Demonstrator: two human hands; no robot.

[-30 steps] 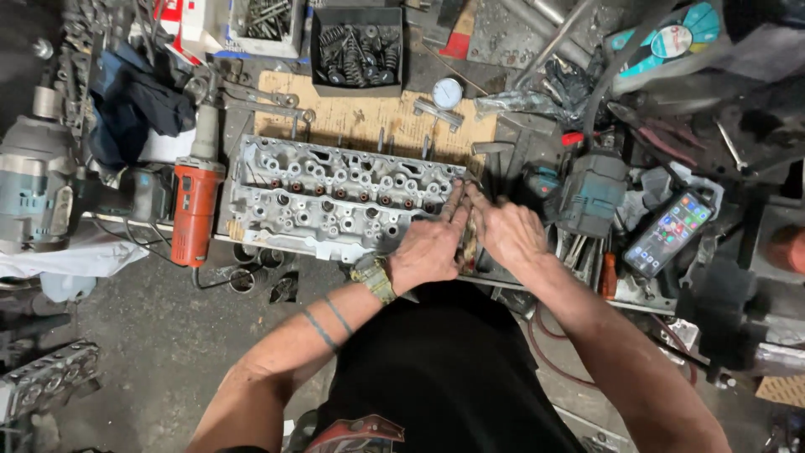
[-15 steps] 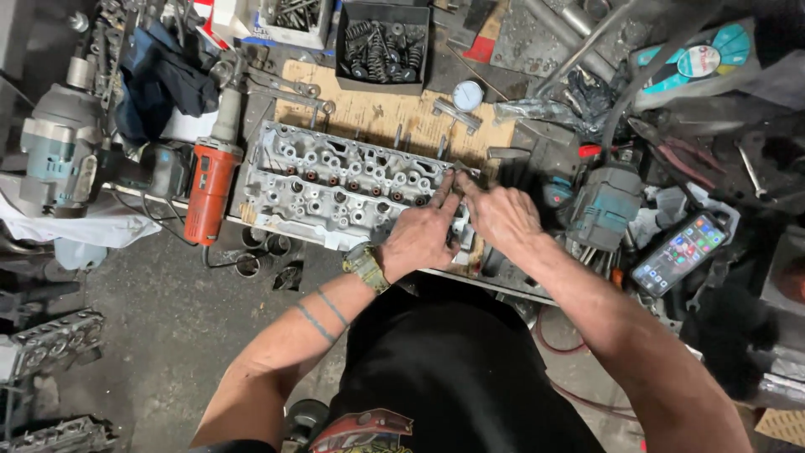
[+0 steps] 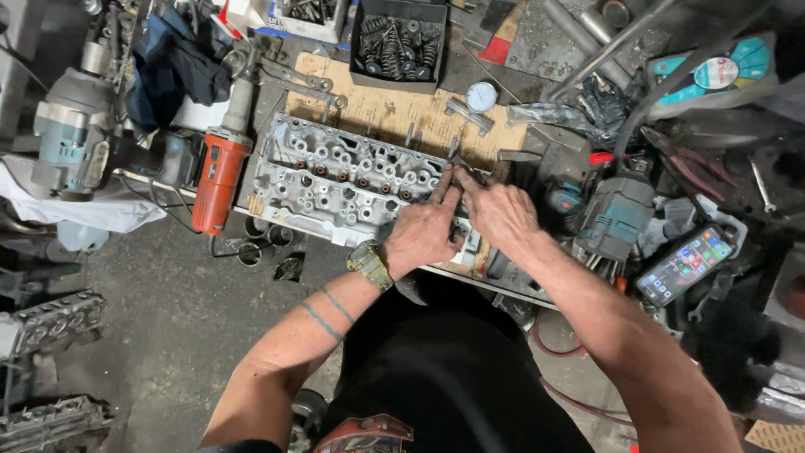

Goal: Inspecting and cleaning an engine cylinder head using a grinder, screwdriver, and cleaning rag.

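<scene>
Cylinder head [image 3: 335, 180] lies flat mid-surface, near front edge. Left hand [image 3: 423, 235] and right hand [image 3: 501, 214] together at its right end, fingertips pinched on a small part I can't make out. Advice: keep wrists braced on casting, work squarely.

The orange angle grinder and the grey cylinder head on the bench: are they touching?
Apart. The head view shows a bare strip of bench between the orange angle grinder and the left end of the cylinder head.

I've got even, fairly bright overhead light here, soft shadows only. Centre is sharp; the cylinder head [image 3: 344, 180] gleams pale without glare. Corners darken, top right goes murky, and the wide lens bends the edges.
</scene>
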